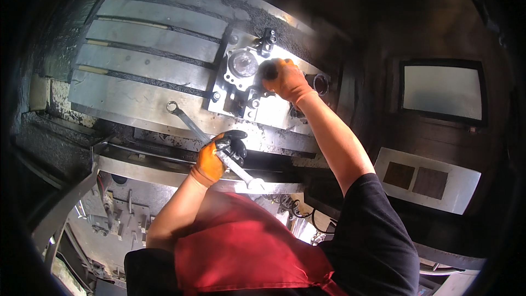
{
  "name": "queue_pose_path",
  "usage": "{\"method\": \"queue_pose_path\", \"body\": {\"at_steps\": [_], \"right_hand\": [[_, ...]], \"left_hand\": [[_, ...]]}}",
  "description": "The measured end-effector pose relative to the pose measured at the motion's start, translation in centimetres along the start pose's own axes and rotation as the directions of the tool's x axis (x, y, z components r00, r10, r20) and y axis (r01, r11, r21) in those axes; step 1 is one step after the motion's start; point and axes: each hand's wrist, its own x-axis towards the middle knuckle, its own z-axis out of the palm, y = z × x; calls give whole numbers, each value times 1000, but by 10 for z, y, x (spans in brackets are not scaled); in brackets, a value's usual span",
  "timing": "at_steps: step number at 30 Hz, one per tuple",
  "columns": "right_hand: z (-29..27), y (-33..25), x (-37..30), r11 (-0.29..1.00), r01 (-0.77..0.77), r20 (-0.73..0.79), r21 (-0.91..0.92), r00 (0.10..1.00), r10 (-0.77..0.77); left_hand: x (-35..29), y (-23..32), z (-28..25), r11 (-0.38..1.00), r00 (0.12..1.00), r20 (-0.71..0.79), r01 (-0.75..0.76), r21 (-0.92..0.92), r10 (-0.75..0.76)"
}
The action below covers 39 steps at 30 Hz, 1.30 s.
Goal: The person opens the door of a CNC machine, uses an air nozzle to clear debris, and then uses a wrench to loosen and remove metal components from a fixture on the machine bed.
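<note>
My left hand (pixel 215 159), in an orange glove with black fingers, is wrapped around the middle of a long steel combination wrench (pixel 189 122). The wrench's ring end points up and left over the slotted machine table, and its open end lies toward my red apron. My right hand (pixel 285 79), gloved alike, is closed at the right part of a bright metal fixture plate (pixel 223 100). Glare and the glove hide what its fingers grip. Just left of it sits a machined metal part (pixel 241 66) with a round center. Black clamps (pixel 267 41) with bolts stand beside that part.
The slotted steel machine table (pixel 148 33) spreads to the left, with dark chips in its slots. A dark ring-shaped piece (pixel 320 84) lies right of my right hand. Along the near side runs a metal ledge (pixel 148 171). A window (pixel 442 92) and a pale panel (pixel 463 187) are at right.
</note>
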Motion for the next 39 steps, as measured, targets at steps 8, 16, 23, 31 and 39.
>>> {"method": "queue_pose_path", "body": {"at_steps": [8, 16, 23, 31, 39], "right_hand": [[10, 13, 8, 982, 98, -74, -160, 991, -111], [-1, 14, 9, 975, 50, 135, -216, 991, -21], [-17, 17, 13, 961, 125, 71, -246, 991, -110], [-46, -62, -71, 893, 365, 234, -265, 922, -308], [-9, -94, -85, 879, 466, 345, 104, 812, -471]], "left_hand": [[-1, 17, 4, 987, 1000, -2, -30, 155, 31], [6, 24, 13, 994, 1000, -22, -7, 112, 9], [9, 17, 0, 952, 1000, 17, -9, 306, 4], [30, -18, -44, 842, 963, 177, -263, 470, 202], [5, 21, -26, 922, 998, -61, 28, 386, -4]]}}
